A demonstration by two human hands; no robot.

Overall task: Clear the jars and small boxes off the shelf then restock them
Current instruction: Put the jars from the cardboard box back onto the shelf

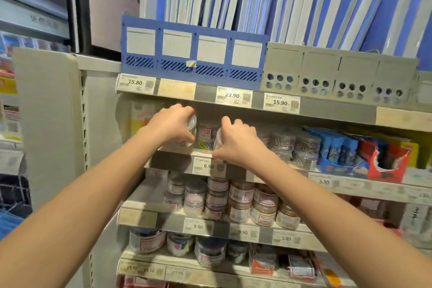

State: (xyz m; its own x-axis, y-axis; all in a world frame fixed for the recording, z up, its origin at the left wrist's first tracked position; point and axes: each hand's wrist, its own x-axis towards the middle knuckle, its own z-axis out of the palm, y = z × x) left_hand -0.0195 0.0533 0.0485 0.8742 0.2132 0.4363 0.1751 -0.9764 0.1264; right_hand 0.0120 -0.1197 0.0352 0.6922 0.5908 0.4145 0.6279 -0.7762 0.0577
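**Head view: both hands on jars at the shelf's front edge**

Left hand has its grip closed around a clear jar. Right hand has its grip closed around a second jar. A paper-clip jar stands between them. All three sit near the front lip of the shelf, above the 6.90 price tag. Pin jars crowd the right side; the upper shelf rail hangs just above the knuckles.
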